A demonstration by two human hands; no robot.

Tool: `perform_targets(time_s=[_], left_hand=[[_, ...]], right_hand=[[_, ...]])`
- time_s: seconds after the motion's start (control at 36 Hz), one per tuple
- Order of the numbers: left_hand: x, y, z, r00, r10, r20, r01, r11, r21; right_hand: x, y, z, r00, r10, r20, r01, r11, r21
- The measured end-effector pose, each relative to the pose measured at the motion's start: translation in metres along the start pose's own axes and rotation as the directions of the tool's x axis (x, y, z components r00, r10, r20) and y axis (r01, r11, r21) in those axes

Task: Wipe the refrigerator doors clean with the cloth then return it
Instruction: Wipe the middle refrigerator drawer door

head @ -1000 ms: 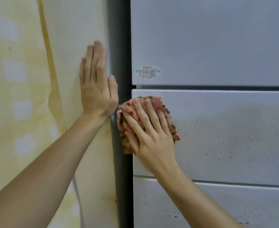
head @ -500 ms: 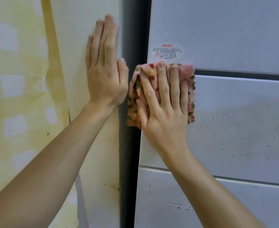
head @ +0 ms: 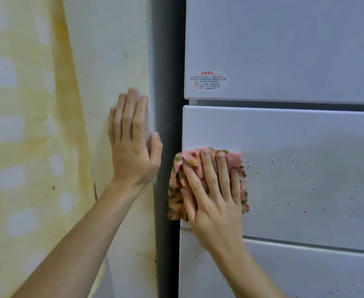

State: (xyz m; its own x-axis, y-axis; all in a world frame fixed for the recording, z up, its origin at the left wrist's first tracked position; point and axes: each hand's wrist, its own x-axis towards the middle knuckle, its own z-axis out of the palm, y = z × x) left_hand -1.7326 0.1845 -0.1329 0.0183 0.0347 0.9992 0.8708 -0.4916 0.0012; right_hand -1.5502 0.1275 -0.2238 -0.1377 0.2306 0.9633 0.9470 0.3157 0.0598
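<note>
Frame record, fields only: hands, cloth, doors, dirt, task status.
left hand: flat on wall beside the fridge, holds nothing
right hand: fingers straight, presses cloth onto middle door
cloth: pink, patterned, bunched; at middle door's left edge, overhanging it a little
specks: dark, on middle door right of cloth
top door: sticker at lower left corner
bottom door: a few dark specks
status: wiping under way; cloth not yet returned

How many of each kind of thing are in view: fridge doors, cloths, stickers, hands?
Fridge doors: 3 (upper door, middle door, lower door)
Cloth: 1
Sticker: 1
Hands: 2 (left hand, right hand)
Total: 7
</note>
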Motion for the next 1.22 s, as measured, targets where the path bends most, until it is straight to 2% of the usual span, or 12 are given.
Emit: perform_targets(time_s=[0.17,0.28,0.36,0.64,0.83,0.92,1.06,1.22], left_hand=[[-0.004,0.004,0.001,1.0,0.0,-0.006,0.0,1.0,0.001],[-0.006,0.004,0.001,1.0,0.002,-0.01,-0.002,1.0,-0.006],[-0.008,0.003,0.003,1.0,0.004,-0.012,-0.005,1.0,-0.016],[-0.012,0.001,0.009,0.998,-0.005,-0.063,0.005,1.0,-0.006],[-0.015,0.001,0.006,0.999,-0.002,-0.044,0.002,1.0,-0.006],[-0.015,0.0,0.007,0.999,-0.003,-0.037,0.003,1.0,-0.004],[-0.016,-0.001,0.009,0.999,0.004,-0.035,-0.004,1.0,-0.002],[-0.017,-0.001,0.01,0.999,0.006,-0.047,-0.006,1.0,0.007]], right_hand=[[0.042,0.003,-0.008,0.998,0.01,-0.058,-0.013,0.999,-0.039],[0.084,-0.003,-0.01,0.984,0.106,-0.146,-0.109,0.994,-0.013],[0.081,-0.009,-0.005,0.977,0.136,-0.163,-0.139,0.99,-0.006],[-0.039,-0.002,0.017,0.997,-0.072,0.018,0.073,0.996,-0.059],[-0.035,-0.002,0.011,0.991,-0.113,0.065,0.116,0.992,-0.04],[-0.007,-0.002,0.005,0.996,-0.072,0.052,0.074,0.996,-0.046],[0.042,-0.006,0.006,0.997,0.018,-0.074,-0.023,0.998,-0.056],[0.015,-0.017,0.016,0.993,0.081,-0.091,-0.084,0.996,-0.027]])
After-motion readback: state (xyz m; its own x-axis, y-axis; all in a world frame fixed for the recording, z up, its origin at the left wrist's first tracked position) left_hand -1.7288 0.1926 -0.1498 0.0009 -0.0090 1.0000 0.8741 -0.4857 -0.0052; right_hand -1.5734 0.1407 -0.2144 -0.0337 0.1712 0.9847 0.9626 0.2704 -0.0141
